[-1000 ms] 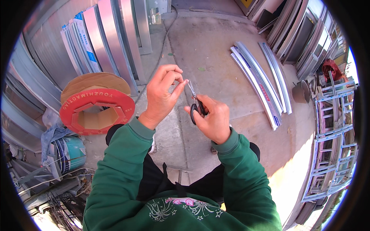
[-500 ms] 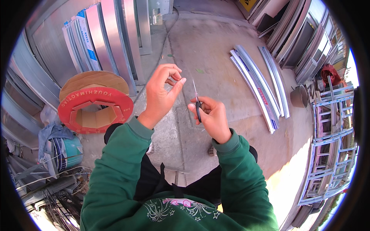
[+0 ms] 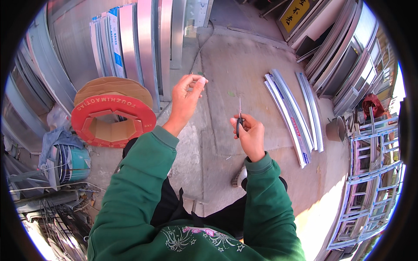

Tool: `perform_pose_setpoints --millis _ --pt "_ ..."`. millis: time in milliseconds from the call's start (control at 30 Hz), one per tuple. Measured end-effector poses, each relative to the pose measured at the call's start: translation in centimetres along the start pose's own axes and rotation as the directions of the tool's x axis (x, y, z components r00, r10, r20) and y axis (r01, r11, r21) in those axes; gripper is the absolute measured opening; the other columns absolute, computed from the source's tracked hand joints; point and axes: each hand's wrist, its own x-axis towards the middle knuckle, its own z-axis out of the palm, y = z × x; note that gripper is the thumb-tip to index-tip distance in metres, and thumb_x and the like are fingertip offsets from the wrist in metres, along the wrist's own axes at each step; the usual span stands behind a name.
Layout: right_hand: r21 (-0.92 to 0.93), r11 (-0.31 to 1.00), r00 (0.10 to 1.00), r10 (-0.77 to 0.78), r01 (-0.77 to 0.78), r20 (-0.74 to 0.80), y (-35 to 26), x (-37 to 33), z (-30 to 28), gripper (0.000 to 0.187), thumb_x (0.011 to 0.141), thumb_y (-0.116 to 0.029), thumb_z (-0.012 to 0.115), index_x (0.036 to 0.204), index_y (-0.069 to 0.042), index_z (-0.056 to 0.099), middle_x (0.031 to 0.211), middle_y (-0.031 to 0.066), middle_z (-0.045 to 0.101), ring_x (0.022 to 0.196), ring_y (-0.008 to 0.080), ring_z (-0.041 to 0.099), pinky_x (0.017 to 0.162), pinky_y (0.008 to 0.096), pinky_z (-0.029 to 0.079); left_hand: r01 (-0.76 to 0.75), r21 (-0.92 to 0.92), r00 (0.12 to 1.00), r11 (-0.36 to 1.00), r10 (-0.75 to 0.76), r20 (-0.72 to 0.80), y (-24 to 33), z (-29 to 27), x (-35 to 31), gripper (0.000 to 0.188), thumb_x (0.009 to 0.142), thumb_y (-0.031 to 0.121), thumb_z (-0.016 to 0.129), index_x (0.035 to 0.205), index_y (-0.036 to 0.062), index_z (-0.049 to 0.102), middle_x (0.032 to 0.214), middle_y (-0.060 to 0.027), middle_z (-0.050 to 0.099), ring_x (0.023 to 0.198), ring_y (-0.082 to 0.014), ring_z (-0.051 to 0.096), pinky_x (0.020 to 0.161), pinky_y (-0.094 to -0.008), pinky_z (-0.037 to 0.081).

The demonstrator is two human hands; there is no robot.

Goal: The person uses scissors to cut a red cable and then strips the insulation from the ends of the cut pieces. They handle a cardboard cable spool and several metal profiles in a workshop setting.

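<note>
My right hand [image 3: 252, 135] grips a small pair of scissors [image 3: 239, 118] with black handles, its narrow blades pointing away from me and close together. To its left, my left hand [image 3: 185, 99] is raised with thumb and fingertips pinched together. If anything is between those fingertips, it is too fine to make out. The scissors and the left hand are apart, with the concrete floor [image 3: 217, 135] showing between them. Nearest to my left arm stands a big cardboard spool [image 3: 80, 118] with a red face and an open centre.
Metal profiles [image 3: 285, 113] lie on the floor at the right, near a grey bucket [image 3: 335, 129] and stacked metal frames [image 3: 370, 182]. Tall metal panels [image 3: 148, 48] lean at the left. A teal bucket [image 3: 79, 163] draped with a blue cloth sits below the spool.
My hands have moved farther apart: the right went rightward with the scissors, the left slightly outward. The scissors now stand straighter. The whole view has shifted a little.
</note>
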Motion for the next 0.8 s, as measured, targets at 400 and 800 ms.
perform_pose_setpoints --millis 400,800 --pt "-0.07 0.997 0.999 -0.017 0.014 -0.036 1.0 0.5 -0.8 0.028 0.094 -0.016 0.081 0.104 0.008 0.072 0.062 0.001 0.059 0.055 0.0053 0.052 0.049 0.0257 0.045 -0.035 -0.037 0.995 0.999 0.032 -0.094 -1.2 0.1 0.9 0.03 0.101 0.03 0.074 0.101 0.0002 0.072 0.102 -0.0025 0.064 0.083 -0.0093 0.065 0.069 -0.0265 0.057" --pt "-0.136 0.99 0.998 -0.037 0.031 -0.044 1.5 0.6 -0.9 0.029 0.094 -0.017 0.081 0.106 0.008 0.072 0.062 0.0027 0.062 0.053 0.0071 0.056 0.049 0.0264 0.044 -0.037 -0.008 0.998 0.999 0.036 -0.05 -1.3 -0.1 0.8 0.026 0.106 0.03 0.067 0.109 0.0041 0.069 0.107 -0.0024 0.071 0.089 -0.0102 0.066 0.072 -0.0266 0.055"
